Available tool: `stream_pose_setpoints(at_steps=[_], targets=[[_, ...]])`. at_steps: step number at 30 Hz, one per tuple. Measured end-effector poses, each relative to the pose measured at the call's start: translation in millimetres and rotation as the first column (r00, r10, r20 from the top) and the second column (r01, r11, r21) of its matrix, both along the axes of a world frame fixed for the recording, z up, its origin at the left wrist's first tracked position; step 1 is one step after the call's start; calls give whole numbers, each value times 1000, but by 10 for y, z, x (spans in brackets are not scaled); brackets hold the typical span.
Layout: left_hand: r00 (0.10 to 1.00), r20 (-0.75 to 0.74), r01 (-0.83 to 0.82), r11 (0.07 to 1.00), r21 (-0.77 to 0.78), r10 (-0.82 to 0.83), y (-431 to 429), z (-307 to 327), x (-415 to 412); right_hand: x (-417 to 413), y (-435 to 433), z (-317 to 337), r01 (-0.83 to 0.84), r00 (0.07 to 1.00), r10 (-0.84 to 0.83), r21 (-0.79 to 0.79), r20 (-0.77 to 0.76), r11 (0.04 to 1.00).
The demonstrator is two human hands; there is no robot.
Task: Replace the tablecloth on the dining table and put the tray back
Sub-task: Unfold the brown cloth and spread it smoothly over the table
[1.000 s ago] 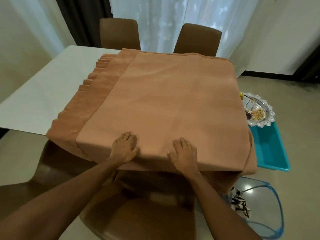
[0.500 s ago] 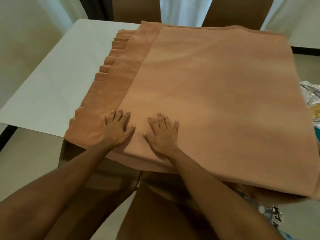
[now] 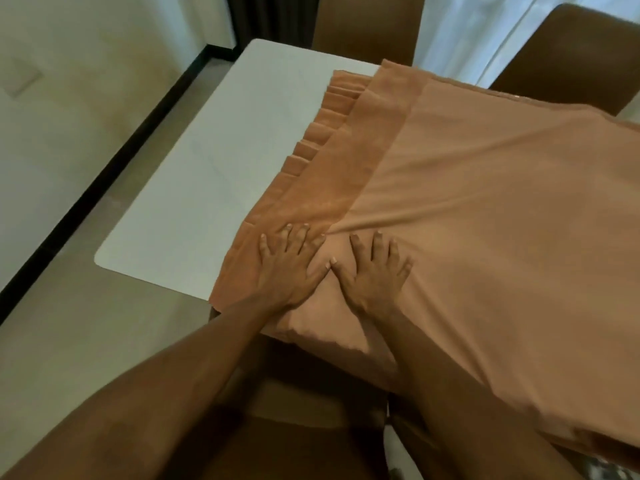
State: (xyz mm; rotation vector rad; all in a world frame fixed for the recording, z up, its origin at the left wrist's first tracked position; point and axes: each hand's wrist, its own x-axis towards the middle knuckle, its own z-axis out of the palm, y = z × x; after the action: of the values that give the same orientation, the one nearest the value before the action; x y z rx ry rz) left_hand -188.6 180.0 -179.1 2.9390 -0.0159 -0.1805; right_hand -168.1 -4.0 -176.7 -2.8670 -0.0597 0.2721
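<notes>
Both hands, left (image 3: 289, 268) and right (image 3: 372, 271), lay flat with fingers spread, gripping nothing, on the tablecloth (image 3: 485, 220). It looked soft and light; its folded edge beyond the fingertips seemed best to pinch, with bare tabletop (image 3: 214, 174) further left.

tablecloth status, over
Left hand and right hand flat on tablecloth, gripping nothing. Cloth still folded, table left half bare. Tray out of view.

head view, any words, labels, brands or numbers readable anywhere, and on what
None. The peach fabric tablecloth, the white rectangular dining table, the brown padded chairs and both flat hands, left hand and right hand, carry no readable text.
</notes>
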Motion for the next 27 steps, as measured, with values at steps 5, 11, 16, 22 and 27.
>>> stream_pose_setpoints(at_steps=[5,11,16,22,27], targets=[[999,-34,-42,999,19,43,804,2,-137,-53,837,26,-64,997,65,15,-33,998],[985,-84,-151,988,38,153,1561,27,-383,-109,1588,81,-200,974,205,54,-96,978],[955,-191,-226,974,21,225,2025,96,-560,-268,2027,140,-296,943,305,83,-135,952],[920,-313,-233,971,48,236,2427,226,-465,-306,2288,231,-331,943,330,37,40,943],[932,-321,-161,986,50,169,2693,207,-326,-129,2437,140,-167,973,150,86,176,982]])
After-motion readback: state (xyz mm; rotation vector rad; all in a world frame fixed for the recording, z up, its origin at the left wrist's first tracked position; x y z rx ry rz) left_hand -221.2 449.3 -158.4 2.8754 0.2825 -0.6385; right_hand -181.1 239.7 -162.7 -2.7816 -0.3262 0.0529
